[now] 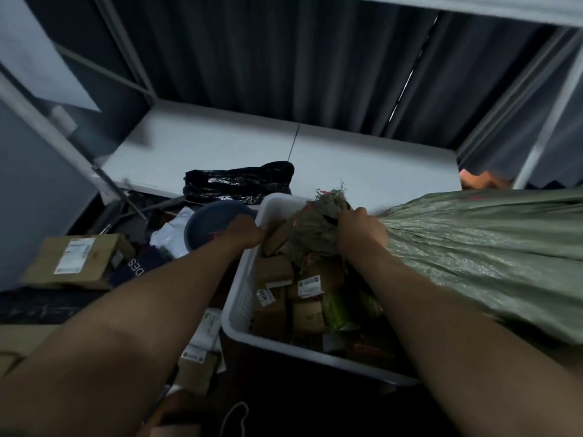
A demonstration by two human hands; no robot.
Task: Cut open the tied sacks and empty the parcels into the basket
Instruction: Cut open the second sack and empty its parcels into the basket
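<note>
Your right hand (359,230) is gripping the bunched neck of the green woven plastic sack (479,253), which is lying across the right rim of the white perforated plastic basket (243,291). Your left hand (244,231) is gripping the basket's far left rim. Brown cardboard parcels (285,291) are lying inside the basket.

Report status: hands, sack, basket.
Right hand grips the green sack at its bunched neck over the white basket. Left hand holds the rim. Cardboard parcels already inside.
</note>
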